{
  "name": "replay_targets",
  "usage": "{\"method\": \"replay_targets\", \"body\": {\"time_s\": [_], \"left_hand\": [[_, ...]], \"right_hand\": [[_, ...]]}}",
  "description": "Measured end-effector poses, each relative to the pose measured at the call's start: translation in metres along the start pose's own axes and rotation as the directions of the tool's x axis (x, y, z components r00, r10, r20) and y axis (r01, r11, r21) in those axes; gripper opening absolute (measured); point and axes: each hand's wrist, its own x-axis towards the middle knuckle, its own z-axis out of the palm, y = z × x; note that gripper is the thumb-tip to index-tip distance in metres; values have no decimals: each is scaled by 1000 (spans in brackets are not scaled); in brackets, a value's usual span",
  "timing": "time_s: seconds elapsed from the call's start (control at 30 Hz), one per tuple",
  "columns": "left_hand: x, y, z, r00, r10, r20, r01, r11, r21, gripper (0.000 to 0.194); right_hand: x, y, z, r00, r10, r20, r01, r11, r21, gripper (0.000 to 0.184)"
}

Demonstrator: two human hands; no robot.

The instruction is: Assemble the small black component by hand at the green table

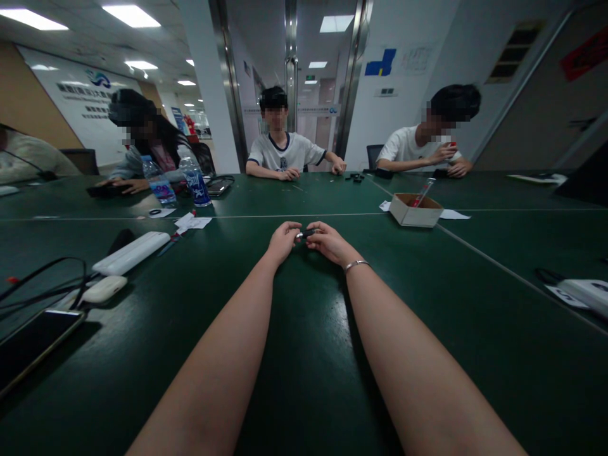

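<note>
Over the green table point(304, 354), both arms reach forward and the hands meet in the middle. Between them is a small black stick with a silver end point(306, 234), lying roughly level; its exact kind is too small to make out. My right hand point(330, 244) is closed in a pinch around the black part. At the silver end, the fingertips of my left hand point(284, 243) are closed on it. The fingers hide part of the stick.
A small open box point(413, 218) with a clear tube point(424, 192) stands at right. Bottles point(194, 180), paper scraps point(192, 221), a white power strip point(133, 252), cables and a phone point(35, 345) lie left. Several people sit across the table.
</note>
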Motion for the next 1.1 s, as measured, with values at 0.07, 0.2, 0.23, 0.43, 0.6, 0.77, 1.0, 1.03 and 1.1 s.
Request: {"method": "replay_targets", "body": {"time_s": [0.07, 0.2, 0.23, 0.43, 0.6, 0.77, 1.0, 1.03, 1.1], "left_hand": [[1, -3, 0, 1000, -4, 4, 4, 1000, 9, 24], [2, -8, 0, 999, 41, -3, -41, 998, 39, 24], [2, -8, 0, 999, 45, 10, -46, 998, 40, 25], [2, -7, 1, 998, 62, 8, -62, 996, 68, 23], [1, -7, 0, 997, 75, 30, -77, 994, 81, 26], [0, -3, 1, 998, 56, 31, -58, 995, 82, 25], [0, -3, 1, 998, 55, 36, -58, 996, 62, 26], [0, -4, 0, 998, 57, 40, -59, 996, 63, 26], [1, -5, 0, 998, 56, 36, -59, 996, 72, 27]], "right_hand": [[0, 0, 0, 1000, 1, -7, -1, 1000, 4, 29], [1, 1, -1, 1000, 15, -13, -15, 1000, -1, 28], [1, 1, -1, 1000, 14, -7, -14, 1000, -2, 28], [3, 3, -4, 1000, 9, 6, -9, 1000, 1, 30], [3, 4, -4, 1000, 7, 5, -7, 1000, -1, 30], [3, 4, -4, 1000, 7, 12, -7, 1000, 2, 30], [3, 4, -4, 1000, 13, -3, -13, 1000, 12, 29], [3, 4, -4, 1000, 13, -3, -13, 1000, 12, 29], [3, 3, -3, 1000, 14, -5, -14, 1000, 13, 29]]}}
